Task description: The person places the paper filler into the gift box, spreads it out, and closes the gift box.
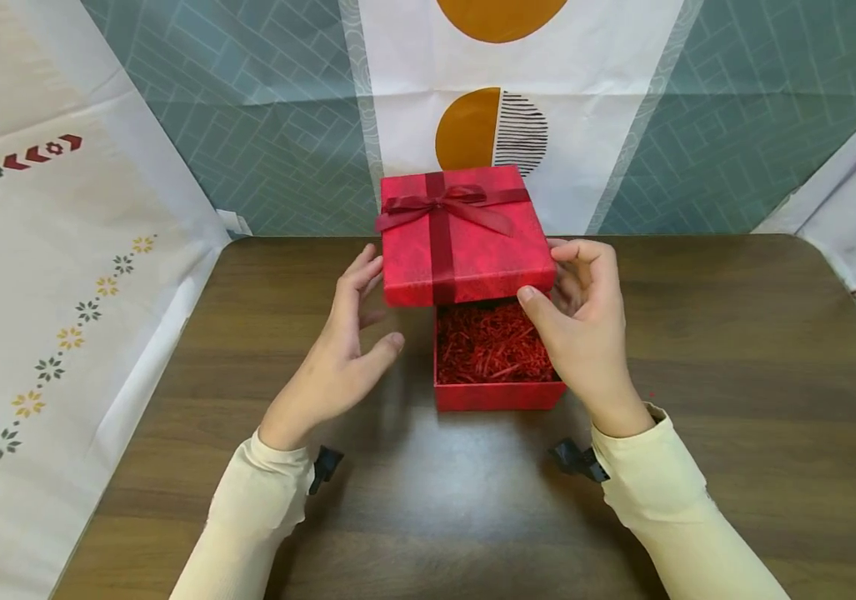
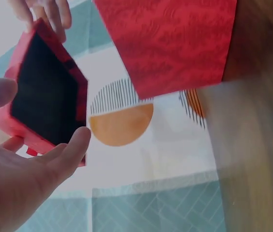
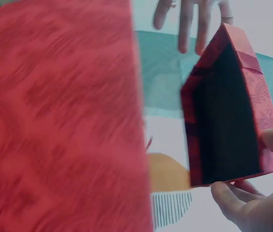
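A red gift box lid (image 1: pixel 491 258) with a dark red ribbon bow is raised above the matching red box base (image 1: pixel 498 397). Red shredded paper (image 1: pixel 495 342) shows inside the base, whose back part the lid hides. My right hand (image 1: pixel 585 325) pinches the lid at its right front corner, thumb at the front edge. On the other side, my left hand (image 1: pixel 337 350) has its fingers spread and fingertips close to the lid's left edge. Both wrist views look into the dark underside of the lid (image 3: pixel 226 116), with the base's red wall (image 2: pixel 180 43) beside it.
The box base stands on a brown wooden table (image 1: pixel 735 375). A patterned cloth (image 1: pixel 285 125) hangs behind the table's far edge, and a white cloth with small flower motifs (image 1: pixel 97 275) runs along the left. Small black devices (image 1: pixel 326 467) stick out by both sleeves.
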Available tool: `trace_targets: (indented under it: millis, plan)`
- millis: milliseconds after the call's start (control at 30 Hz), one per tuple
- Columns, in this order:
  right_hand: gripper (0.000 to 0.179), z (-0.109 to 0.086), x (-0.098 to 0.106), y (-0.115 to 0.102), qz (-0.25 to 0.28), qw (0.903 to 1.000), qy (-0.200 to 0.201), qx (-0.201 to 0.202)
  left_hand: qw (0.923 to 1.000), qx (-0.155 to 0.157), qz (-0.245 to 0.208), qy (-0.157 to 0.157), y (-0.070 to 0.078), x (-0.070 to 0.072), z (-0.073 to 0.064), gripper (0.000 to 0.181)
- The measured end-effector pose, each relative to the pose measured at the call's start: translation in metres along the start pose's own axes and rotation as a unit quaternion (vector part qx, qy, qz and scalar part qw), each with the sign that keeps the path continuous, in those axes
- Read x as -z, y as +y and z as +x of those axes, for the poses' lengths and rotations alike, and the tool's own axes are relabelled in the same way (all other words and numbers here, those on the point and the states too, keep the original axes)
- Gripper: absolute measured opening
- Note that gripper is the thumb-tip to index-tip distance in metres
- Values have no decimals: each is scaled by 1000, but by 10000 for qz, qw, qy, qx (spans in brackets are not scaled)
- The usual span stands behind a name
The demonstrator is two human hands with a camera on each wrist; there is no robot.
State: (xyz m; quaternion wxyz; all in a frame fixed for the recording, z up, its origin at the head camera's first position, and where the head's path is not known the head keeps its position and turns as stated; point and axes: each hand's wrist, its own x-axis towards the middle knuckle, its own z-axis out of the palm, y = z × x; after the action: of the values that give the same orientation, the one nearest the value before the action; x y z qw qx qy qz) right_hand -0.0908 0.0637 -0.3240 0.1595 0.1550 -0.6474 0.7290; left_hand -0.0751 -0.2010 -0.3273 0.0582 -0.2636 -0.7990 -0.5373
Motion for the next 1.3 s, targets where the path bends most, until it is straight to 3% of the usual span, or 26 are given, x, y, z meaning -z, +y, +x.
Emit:
trace_targets:
  millis: [100,200,333,467,633,800,1033,1300]
  plan:
    - [42,-5,8,2,-783,9968,-153,-26,9999,-137,20,-35,0,-7,0,71]
    - [41,-12,18,4,-1661,9854,-368,106,9997,-74,226,-100,0,-13,0,67]
    - [42,-22,35,3,-2719,9594,-686,299,9964,395,678,-332,2,-18,0,59]
    - [46,-30,53,-2,-3424,9326,-1114,262,9872,826,1172,-701,6,-25,1,49]
    - [47,-39,70,-8,-3814,9126,-1447,264,9788,863,1565,-1004,11,-35,-1,41]
    - [46,-45,71,-10,-4065,8979,-1643,398,9735,942,1777,-1088,19,-34,-4,40]
    - [42,-50,59,-4,-4202,8892,-1806,143,9665,1094,1959,-1250,26,-23,-8,37]
    - [40,-52,59,0,-4296,8854,-1755,250,9614,1390,1824,-1522,20,-25,-5,35]
